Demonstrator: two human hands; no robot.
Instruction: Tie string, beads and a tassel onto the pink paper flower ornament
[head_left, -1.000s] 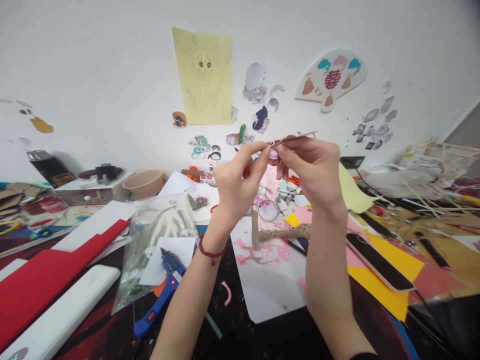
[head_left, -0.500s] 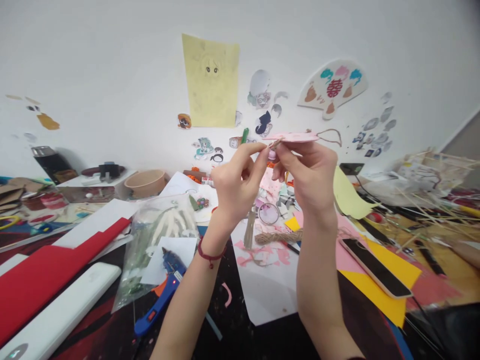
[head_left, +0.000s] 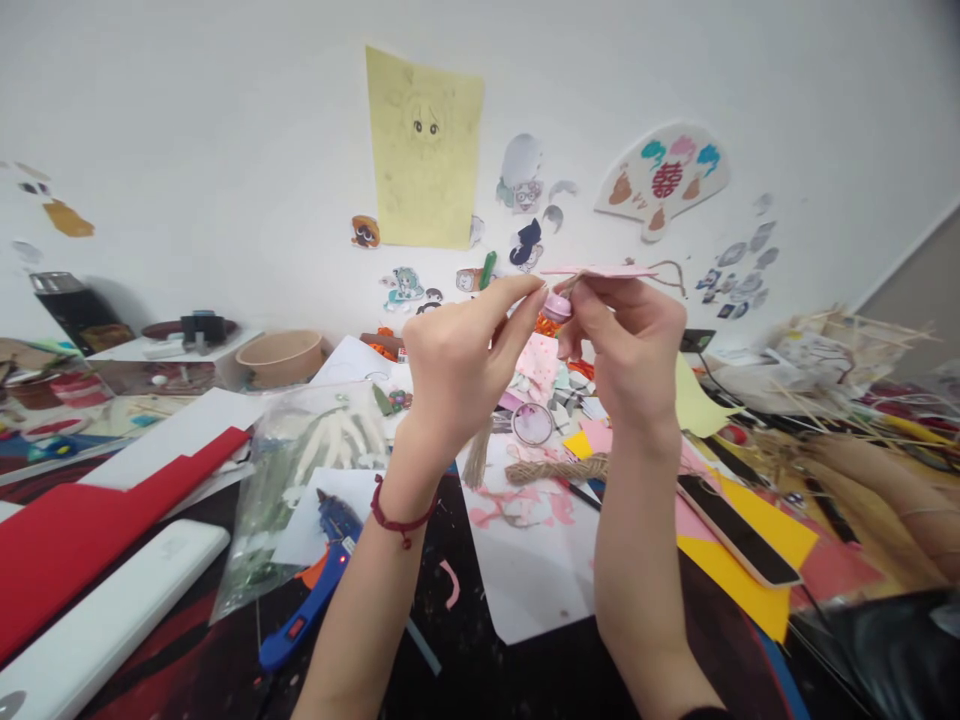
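Raised in front of me, my right hand [head_left: 626, 345] holds a flat pink piece [head_left: 615, 271] nearly edge-on. A loop of brown twine [head_left: 671, 275] sticks out at its right end. Below the piece hangs a small pink bell [head_left: 556, 307] on twine, beside my right fingertips. My left hand [head_left: 469, 345], with a dark red bracelet at the wrist, has thumb and forefinger pinched together just left of the bell. What that pinch holds, if anything, is too small to make out.
A blue glue gun [head_left: 319, 590] lies at the left near a plastic bag [head_left: 277, 500]. Twisted twine [head_left: 555, 468] and pink scraps rest on white paper [head_left: 532, 590]. At the right is a phone [head_left: 739, 530]. A person's arm [head_left: 877, 480] shows at the far right.
My left hand has shifted slightly left and away from my right hand. The pink bell now shows more fully between them. At the far right, the person's arm reaches further in.
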